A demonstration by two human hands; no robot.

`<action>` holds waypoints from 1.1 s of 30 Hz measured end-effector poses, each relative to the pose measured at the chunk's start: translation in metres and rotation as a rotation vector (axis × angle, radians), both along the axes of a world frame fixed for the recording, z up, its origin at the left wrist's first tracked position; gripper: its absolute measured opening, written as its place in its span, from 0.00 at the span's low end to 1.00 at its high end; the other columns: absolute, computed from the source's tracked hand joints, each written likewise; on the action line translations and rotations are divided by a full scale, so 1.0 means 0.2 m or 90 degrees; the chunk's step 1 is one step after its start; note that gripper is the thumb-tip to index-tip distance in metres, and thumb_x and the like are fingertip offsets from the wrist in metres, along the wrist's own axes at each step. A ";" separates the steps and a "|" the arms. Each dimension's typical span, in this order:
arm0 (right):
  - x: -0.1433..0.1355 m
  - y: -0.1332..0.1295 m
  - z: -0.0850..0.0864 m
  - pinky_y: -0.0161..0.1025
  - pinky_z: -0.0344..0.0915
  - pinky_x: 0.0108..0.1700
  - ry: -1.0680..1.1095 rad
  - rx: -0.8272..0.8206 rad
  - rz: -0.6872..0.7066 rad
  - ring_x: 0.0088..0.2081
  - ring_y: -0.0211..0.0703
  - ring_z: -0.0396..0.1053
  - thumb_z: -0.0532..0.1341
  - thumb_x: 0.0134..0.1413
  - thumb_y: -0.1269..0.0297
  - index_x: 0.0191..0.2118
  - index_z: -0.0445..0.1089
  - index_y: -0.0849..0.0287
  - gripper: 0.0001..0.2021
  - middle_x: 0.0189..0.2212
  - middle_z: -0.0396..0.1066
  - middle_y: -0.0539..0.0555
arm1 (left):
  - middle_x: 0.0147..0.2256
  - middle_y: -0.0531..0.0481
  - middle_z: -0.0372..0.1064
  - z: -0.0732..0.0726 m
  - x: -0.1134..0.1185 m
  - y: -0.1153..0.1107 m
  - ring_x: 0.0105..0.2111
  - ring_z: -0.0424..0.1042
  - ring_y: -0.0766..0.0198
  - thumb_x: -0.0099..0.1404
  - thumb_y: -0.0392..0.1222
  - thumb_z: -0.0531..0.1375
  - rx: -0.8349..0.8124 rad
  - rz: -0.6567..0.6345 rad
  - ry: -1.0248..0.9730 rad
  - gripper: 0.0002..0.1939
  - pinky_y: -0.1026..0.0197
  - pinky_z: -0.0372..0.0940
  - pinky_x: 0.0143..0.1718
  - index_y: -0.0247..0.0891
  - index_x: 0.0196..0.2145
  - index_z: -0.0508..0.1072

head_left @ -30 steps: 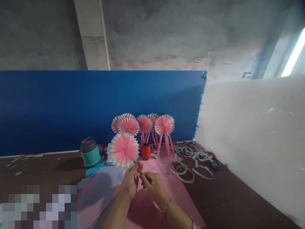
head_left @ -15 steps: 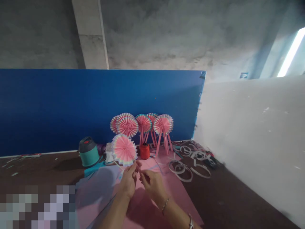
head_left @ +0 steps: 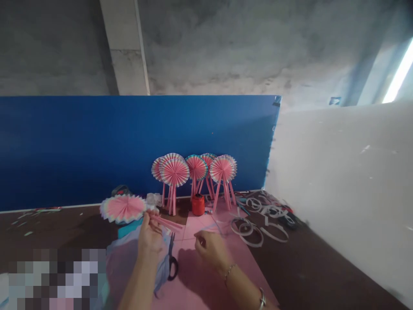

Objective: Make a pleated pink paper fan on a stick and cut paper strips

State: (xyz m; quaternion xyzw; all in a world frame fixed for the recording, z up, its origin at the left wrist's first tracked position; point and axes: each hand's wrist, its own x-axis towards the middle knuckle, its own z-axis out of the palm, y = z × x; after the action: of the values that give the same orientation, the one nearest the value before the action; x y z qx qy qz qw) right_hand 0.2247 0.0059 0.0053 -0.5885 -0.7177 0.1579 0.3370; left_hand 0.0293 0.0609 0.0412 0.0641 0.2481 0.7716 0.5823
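Observation:
A pleated pink paper fan with a pale zigzag edge lies tilted over at the left, and my left hand grips it by its pink handle strips. The ends of those strips stick out to the right of the fingers. Over the pink sheet, my right hand is apart from the fan, its fingers curled and pinched; whatever is between them, if anything, is hidden. Between the two hands lie black-handled scissors, blades pointing away from me.
Several finished-looking paper fans stand on strip legs against the blue partition. A red pot or spool sits before them. White strip rings lie at the right. Behind the held fan is a partly covered dark-topped container.
My left hand has swung the fan to the left and tipped it flatter. My hands have moved apart, and the scissors have come into view between them.

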 end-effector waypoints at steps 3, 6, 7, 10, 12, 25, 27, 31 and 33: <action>-0.01 -0.01 -0.01 0.33 0.62 0.29 0.120 0.035 0.029 0.32 0.41 0.71 0.56 0.51 0.63 0.51 0.71 0.60 0.21 0.37 0.77 0.57 | 0.25 0.56 0.73 -0.01 0.05 -0.01 0.23 0.73 0.75 0.69 0.33 0.51 0.002 -0.025 0.000 0.14 0.76 0.61 0.19 0.37 0.30 0.73; -0.04 -0.02 -0.02 0.33 0.64 0.29 0.166 0.057 0.065 0.38 0.44 0.71 0.61 0.47 0.58 0.55 0.67 0.58 0.27 0.44 0.74 0.58 | 0.24 0.54 0.73 -0.02 0.12 -0.03 0.24 0.73 0.73 0.69 0.31 0.50 -0.004 -0.054 0.002 0.15 0.74 0.65 0.22 0.36 0.30 0.74; -0.05 -0.02 -0.02 0.34 0.64 0.30 0.169 0.057 0.065 0.38 0.45 0.71 0.62 0.46 0.58 0.54 0.68 0.59 0.26 0.43 0.75 0.58 | 0.24 0.53 0.73 -0.02 0.14 -0.03 0.23 0.74 0.72 0.69 0.31 0.51 -0.005 -0.065 0.003 0.15 0.72 0.66 0.23 0.35 0.30 0.74; -0.07 0.00 -0.04 0.36 0.62 0.31 0.166 0.040 0.051 0.32 0.43 0.70 0.60 0.49 0.63 0.40 0.75 0.62 0.13 0.32 0.76 0.56 | 0.23 0.53 0.73 -0.02 0.19 -0.05 0.24 0.74 0.70 0.68 0.30 0.51 -0.001 -0.089 0.005 0.14 0.69 0.70 0.27 0.35 0.29 0.74; -0.07 0.01 -0.05 0.35 0.59 0.29 0.169 0.016 0.044 0.27 0.41 0.68 0.57 0.51 0.66 0.31 0.75 0.63 0.10 0.26 0.75 0.56 | 0.23 0.53 0.73 -0.01 0.20 -0.06 0.24 0.74 0.71 0.68 0.30 0.50 0.006 -0.104 0.004 0.16 0.68 0.71 0.29 0.34 0.28 0.74; -0.11 0.06 -0.07 0.32 0.59 0.27 0.452 -0.149 0.039 0.23 0.37 0.66 0.61 0.40 0.72 0.22 0.69 0.61 0.02 0.18 0.69 0.49 | 0.20 0.56 0.64 0.01 0.17 -0.08 0.19 0.67 0.73 0.69 0.29 0.49 0.085 -0.177 -0.071 0.17 0.68 0.67 0.26 0.35 0.26 0.73; -0.09 0.06 -0.08 0.33 0.59 0.27 0.435 -0.146 0.082 0.23 0.38 0.67 0.61 0.42 0.69 0.23 0.72 0.62 0.04 0.19 0.70 0.51 | 0.20 0.58 0.61 0.00 0.16 -0.08 0.19 0.64 0.74 0.67 0.29 0.51 0.106 -0.198 -0.069 0.15 0.68 0.67 0.26 0.35 0.26 0.73; -0.04 0.04 -0.04 0.36 0.62 0.30 0.382 -0.025 0.062 0.28 0.42 0.69 0.58 0.52 0.60 0.38 0.76 0.62 0.14 0.30 0.75 0.56 | 0.20 0.59 0.58 -0.03 0.17 -0.09 0.19 0.62 0.74 0.64 0.31 0.57 0.139 -0.278 -0.017 0.09 0.67 0.66 0.27 0.35 0.26 0.71; -0.02 0.01 0.00 0.36 0.63 0.31 0.361 0.086 0.014 0.31 0.42 0.69 0.57 0.54 0.59 0.41 0.75 0.60 0.14 0.32 0.75 0.56 | 0.19 0.59 0.58 -0.04 0.19 -0.11 0.18 0.61 0.74 0.61 0.34 0.61 0.160 -0.335 0.038 0.05 0.67 0.65 0.27 0.34 0.27 0.72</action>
State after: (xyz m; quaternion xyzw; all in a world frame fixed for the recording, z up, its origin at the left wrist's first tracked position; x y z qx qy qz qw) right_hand 0.2200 0.0088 0.0048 -0.4896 -0.6097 0.2718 0.5610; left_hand 0.0676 0.0397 0.0325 0.2205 0.1420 0.6165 0.7424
